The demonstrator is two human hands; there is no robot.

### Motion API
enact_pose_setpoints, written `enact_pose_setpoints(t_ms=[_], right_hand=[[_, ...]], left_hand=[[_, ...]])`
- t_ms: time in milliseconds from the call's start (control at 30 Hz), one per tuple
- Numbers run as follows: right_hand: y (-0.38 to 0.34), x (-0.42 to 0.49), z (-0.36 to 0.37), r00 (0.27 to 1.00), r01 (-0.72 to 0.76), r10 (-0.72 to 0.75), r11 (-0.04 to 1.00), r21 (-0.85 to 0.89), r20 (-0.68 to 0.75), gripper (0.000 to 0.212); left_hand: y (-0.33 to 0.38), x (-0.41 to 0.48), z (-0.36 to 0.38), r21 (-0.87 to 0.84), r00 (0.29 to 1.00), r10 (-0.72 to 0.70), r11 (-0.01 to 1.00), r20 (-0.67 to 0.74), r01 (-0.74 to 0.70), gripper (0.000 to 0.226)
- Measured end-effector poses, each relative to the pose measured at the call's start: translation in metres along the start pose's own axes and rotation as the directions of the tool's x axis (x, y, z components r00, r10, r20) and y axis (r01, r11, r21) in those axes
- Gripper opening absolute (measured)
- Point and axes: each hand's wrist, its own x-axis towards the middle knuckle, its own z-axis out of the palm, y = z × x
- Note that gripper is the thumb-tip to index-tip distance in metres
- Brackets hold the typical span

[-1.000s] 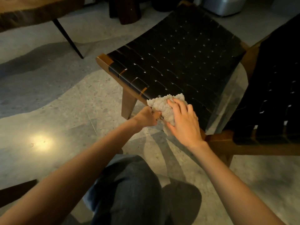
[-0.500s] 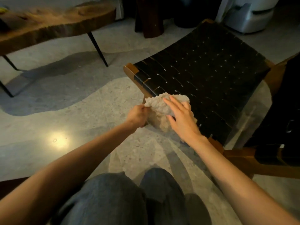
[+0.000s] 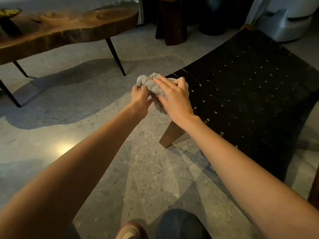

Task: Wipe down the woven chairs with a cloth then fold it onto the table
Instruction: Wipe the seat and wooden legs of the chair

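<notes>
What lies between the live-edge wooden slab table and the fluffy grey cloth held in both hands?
In the head view, only speckled stone floor darkened by the wooden table's shadow; its thin black leg stands nearest the grey cloth.

Speckled terrazzo floor (image 3: 86,104), bright light glare (image 3: 64,149) on it. Dark wooden stump (image 3: 174,28) at the back, with a pale grey appliance (image 3: 283,21) to its right. Shoe (image 3: 129,232) and denim knee (image 3: 179,225) at the bottom edge.

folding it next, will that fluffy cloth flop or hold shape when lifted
Probably floppy: the cloth bunches and sags between the left hand and right hand. Likely light, as a pinch holds it. Its fluffy pile should resist slipping.
</notes>
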Motion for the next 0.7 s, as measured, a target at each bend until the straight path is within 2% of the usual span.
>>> enact_pose_setpoints(t_ms=[133,267,433,700], right_hand=[[0.002,-0.015,-0.005,0.999,-0.035,0.036,0.997,-0.065,0.013,0.053],[0.004,-0.03,-0.019,0.995,-0.079,0.08,0.997,-0.019,0.059,0.054],[0.018,-0.069,-0.04,0.986,-0.123,0.121,0.992,0.007,0.115,0.057],[0.051,-0.152,-0.077,0.968,-0.225,0.209,0.968,0.113,0.136,0.062]], left_hand=[[-0.001,-0.016,0.01,-0.065,0.991,0.013,0.998,0.135,-0.004,0.038],[-0.006,-0.039,0.015,0.03,0.974,0.063,0.997,0.216,-0.072,0.037],[-0.032,-0.068,0.034,0.087,0.983,0.066,0.993,0.171,-0.081,0.048],[-0.097,-0.127,0.072,0.003,0.99,0.04,0.999,0.135,-0.041,0.058]])
